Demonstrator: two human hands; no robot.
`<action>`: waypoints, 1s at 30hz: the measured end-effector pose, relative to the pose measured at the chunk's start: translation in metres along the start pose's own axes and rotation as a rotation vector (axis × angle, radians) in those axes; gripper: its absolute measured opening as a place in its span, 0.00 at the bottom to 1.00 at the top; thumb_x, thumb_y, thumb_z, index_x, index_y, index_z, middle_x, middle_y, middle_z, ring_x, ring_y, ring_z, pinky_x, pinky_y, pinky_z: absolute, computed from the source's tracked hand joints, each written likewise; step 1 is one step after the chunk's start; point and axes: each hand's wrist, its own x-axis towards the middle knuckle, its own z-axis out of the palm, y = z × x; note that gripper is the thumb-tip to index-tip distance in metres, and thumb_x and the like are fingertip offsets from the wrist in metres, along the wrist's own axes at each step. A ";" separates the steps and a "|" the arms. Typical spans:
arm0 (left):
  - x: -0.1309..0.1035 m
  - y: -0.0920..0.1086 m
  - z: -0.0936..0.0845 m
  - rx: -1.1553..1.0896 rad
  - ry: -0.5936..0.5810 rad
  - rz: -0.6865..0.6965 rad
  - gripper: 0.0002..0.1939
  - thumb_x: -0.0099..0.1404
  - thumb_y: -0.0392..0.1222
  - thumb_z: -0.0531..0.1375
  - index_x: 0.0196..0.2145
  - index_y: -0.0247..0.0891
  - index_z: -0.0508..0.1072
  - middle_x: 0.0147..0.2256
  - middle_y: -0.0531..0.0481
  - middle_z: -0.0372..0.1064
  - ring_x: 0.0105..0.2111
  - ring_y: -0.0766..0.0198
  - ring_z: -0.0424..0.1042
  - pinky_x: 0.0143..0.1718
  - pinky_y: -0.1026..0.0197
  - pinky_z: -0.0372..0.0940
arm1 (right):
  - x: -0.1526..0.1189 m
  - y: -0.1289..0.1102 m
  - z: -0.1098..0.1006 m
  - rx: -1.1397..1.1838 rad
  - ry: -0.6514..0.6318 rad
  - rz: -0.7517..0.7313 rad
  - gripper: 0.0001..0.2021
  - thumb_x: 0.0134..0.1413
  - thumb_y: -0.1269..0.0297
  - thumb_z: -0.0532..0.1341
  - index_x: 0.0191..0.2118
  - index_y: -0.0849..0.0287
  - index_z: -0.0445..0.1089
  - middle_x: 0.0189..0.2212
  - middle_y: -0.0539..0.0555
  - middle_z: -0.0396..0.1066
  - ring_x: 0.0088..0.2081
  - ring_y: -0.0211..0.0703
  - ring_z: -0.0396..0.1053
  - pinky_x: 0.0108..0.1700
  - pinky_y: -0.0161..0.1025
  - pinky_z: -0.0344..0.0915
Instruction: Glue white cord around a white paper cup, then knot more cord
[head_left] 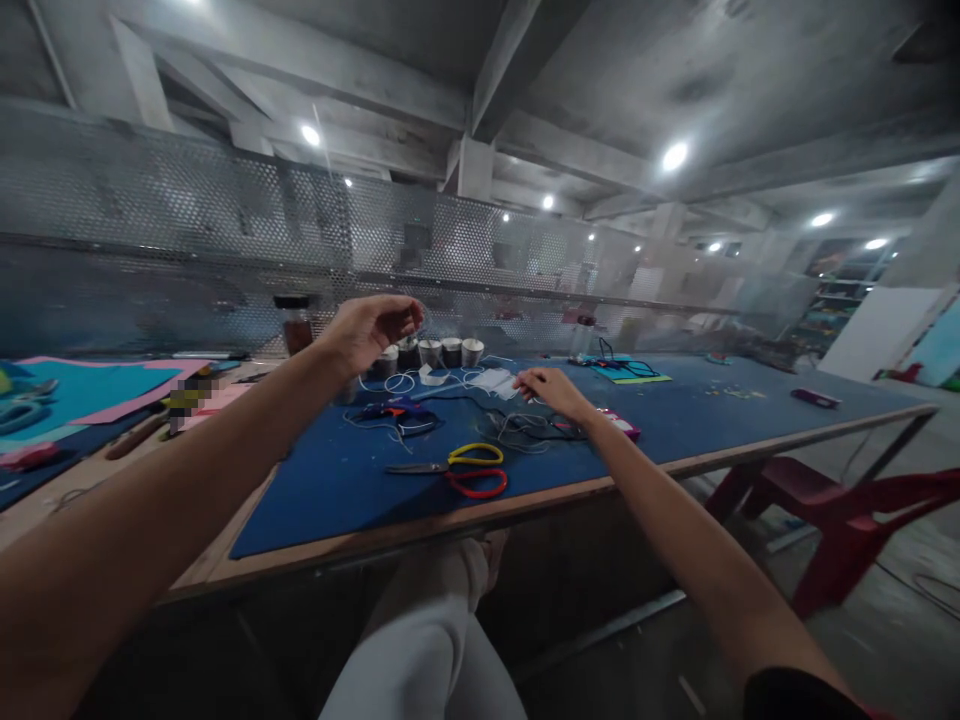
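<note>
My left hand (pixel 375 330) is raised over the blue table mat, in front of several small pale-rimmed pots (pixel 430 352). Its fingers are curled together at the tips; what they pinch is too fine to make out. Lower and to the right, my right hand (pixel 551 390) has thumb and fingers closed beside some white sheets (pixel 491 381), its grip also unclear. White cord (pixel 400 382) lies looped below the left hand. Nearer me are scissors (pixel 476 484) with one yellow and one red handle, and a dark blue and orange object (pixel 397 411).
Grey wire (pixel 525 432) tangles beside the right wrist, near a pink-purple box (pixel 621 424). Coloured sheets (pixel 112 395) lie left, by a lidded jar (pixel 295 325). A perforated metal screen (pixel 465 245) stands behind the table; a red chair (pixel 840 520) is at right.
</note>
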 end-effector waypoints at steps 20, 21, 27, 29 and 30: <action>-0.085 -0.003 0.012 0.017 -0.126 -0.177 0.06 0.59 0.37 0.64 0.32 0.31 0.79 0.31 0.45 0.75 0.31 0.64 0.72 0.36 0.63 0.68 | -0.045 -0.071 0.080 0.234 0.002 -0.107 0.18 0.63 0.62 0.55 0.57 0.57 0.64 0.50 0.58 0.70 0.39 0.42 0.72 0.46 0.42 0.68; -0.089 -0.006 0.016 -0.016 -0.150 -0.223 0.05 0.59 0.36 0.63 0.32 0.31 0.79 0.31 0.46 0.75 0.31 0.64 0.72 0.36 0.63 0.68 | -0.043 -0.082 0.081 0.425 -0.047 -0.113 0.21 0.62 0.59 0.56 0.60 0.55 0.61 0.55 0.58 0.67 0.38 0.41 0.73 0.45 0.42 0.69; -0.110 -0.005 0.020 -0.218 -0.103 -0.285 0.05 0.62 0.34 0.61 0.32 0.32 0.78 0.31 0.47 0.75 0.32 0.66 0.74 0.36 0.66 0.70 | -0.041 -0.106 0.088 0.754 -0.277 -0.048 0.22 0.57 0.53 0.62 0.54 0.58 0.67 0.35 0.53 0.74 0.34 0.40 0.73 0.41 0.38 0.70; -0.114 -0.003 0.010 -0.245 -0.059 -0.255 0.05 0.62 0.34 0.61 0.34 0.32 0.78 0.33 0.47 0.75 0.33 0.66 0.74 0.36 0.67 0.71 | -0.043 -0.096 0.087 0.668 -0.222 -0.023 0.18 0.57 0.51 0.61 0.46 0.60 0.72 0.29 0.51 0.72 0.30 0.38 0.71 0.37 0.35 0.69; -0.116 -0.002 0.004 -0.257 -0.029 -0.254 0.05 0.62 0.33 0.61 0.34 0.32 0.78 0.33 0.47 0.75 0.33 0.66 0.74 0.37 0.67 0.71 | -0.044 -0.090 0.086 0.615 -0.199 -0.004 0.19 0.58 0.49 0.59 0.43 0.61 0.73 0.27 0.50 0.71 0.27 0.37 0.69 0.34 0.34 0.68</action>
